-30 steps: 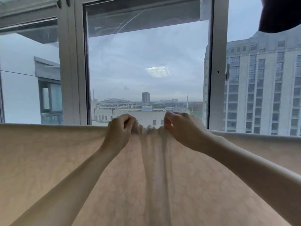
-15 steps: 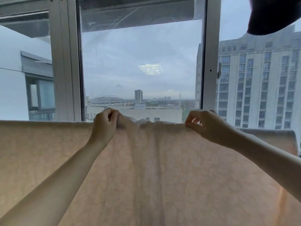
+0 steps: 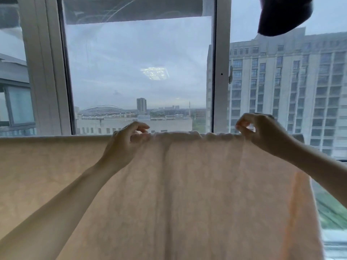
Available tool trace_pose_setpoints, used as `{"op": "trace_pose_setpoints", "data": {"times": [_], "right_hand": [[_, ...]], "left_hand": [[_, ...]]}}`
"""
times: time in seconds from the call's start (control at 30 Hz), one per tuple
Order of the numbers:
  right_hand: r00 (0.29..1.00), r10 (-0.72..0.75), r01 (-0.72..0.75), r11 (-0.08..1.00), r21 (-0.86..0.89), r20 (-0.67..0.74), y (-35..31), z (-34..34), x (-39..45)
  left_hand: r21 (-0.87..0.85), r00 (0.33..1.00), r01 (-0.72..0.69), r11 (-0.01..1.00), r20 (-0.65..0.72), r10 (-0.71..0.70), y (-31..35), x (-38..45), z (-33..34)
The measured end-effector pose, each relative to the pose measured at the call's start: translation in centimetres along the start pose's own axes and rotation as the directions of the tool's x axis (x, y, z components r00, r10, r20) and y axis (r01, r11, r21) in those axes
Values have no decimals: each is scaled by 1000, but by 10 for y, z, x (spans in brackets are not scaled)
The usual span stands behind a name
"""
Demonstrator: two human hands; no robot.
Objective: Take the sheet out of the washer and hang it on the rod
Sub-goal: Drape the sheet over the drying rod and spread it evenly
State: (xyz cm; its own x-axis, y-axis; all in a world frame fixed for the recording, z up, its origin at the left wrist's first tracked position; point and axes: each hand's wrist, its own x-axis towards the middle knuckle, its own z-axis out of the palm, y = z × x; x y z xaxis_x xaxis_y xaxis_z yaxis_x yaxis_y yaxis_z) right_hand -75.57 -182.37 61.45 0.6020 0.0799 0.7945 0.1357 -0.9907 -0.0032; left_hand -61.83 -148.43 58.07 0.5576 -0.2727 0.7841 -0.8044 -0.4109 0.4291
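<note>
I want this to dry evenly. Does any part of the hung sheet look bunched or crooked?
Yes. The sheet is gathered into small puckers along its top edge between the left hand and the right hand, with creases running down below. Left of the hands, the edge lies flat.

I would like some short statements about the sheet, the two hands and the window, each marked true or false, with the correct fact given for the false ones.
1. The sheet hangs in front of the window. True.
2. Both hands are at the sheet's top edge. True: the left hand and the right hand pinch it there.
3. The two hands touch each other. False: they are apart, with a gathered stretch of the edge between them.
4. The sheet is dark blue. False: it is a pale peach colour.
5. A dark item hangs at the upper right. True.
6. The sheet lies in a heap on the floor. False: it hangs spread out.
</note>
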Motion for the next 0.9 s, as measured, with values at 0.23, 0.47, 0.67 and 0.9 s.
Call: {"op": "trace_pose_setpoints", "data": {"times": [0.23, 0.47, 0.67, 0.9], "right_hand": [[1000, 28, -28, 999, -29, 11, 44, -19, -51], [986, 33, -47, 996, -79, -163, 86, -34, -64], [979, 127, -119, 991, 56, -161, 121, -34, -80], [987, 139, -106, 938, 329, -78, 150, -29, -89]], "left_hand": [[47, 982, -183, 982, -40, 185, 48, 5, 59], [51, 968, -246, 968, -43, 248, 82, 9, 91], [72, 943, -331, 941, 61, 327, 116, 12, 136], [26, 958, -277, 960, -73, 278, 158, 18, 191]]}}
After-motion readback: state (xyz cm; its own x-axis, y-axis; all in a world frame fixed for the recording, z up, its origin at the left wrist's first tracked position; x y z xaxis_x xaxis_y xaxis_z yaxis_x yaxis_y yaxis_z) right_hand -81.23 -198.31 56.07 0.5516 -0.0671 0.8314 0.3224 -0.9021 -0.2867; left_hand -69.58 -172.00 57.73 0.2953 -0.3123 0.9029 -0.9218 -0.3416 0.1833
